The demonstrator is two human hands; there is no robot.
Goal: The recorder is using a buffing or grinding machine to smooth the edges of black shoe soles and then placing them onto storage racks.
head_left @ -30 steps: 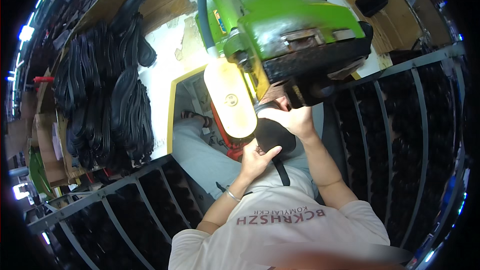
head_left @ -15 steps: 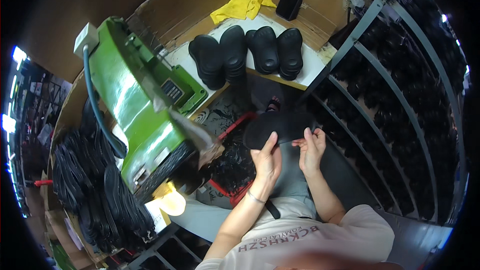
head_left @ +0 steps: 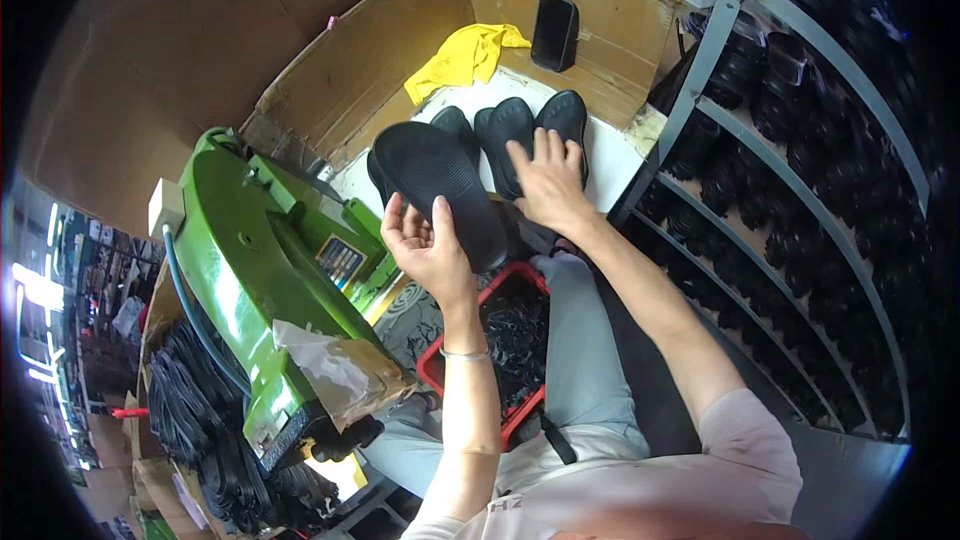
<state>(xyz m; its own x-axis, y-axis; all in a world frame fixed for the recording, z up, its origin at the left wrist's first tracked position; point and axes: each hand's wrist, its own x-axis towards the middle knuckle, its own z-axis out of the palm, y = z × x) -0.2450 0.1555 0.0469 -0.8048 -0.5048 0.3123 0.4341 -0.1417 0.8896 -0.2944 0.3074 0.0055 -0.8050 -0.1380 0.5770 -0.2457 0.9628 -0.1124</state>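
My left hand (head_left: 430, 248) grips a black shoe sole (head_left: 445, 175) by its near edge, thumb on top, and holds it tilted with the ribbed face up. This sole partly hides the stacked soles behind it at the left. My right hand (head_left: 550, 185) is stretched forward, fingers spread, at the stacks on the white table (head_left: 615, 165). Its fingers overlap a middle stack of black soles (head_left: 508, 130) and a right stack of black soles (head_left: 566, 118); whether they touch cannot be made out.
A green machine (head_left: 250, 250) stands at my left, beside a heap of black strips (head_left: 205, 390). Between my legs sits a red basket (head_left: 433, 368) of black scraps. Cardboard walls (head_left: 360, 60), a yellow cloth (head_left: 465, 60) and a dark phone-like slab (head_left: 554, 32) line the back. Shelving (head_left: 780, 150) with black items rises at right.
The sole held in both hands over my lap is now raised leftward in my left hand alone. My right hand has let go and moved forward to the stacks. The view has shifted.
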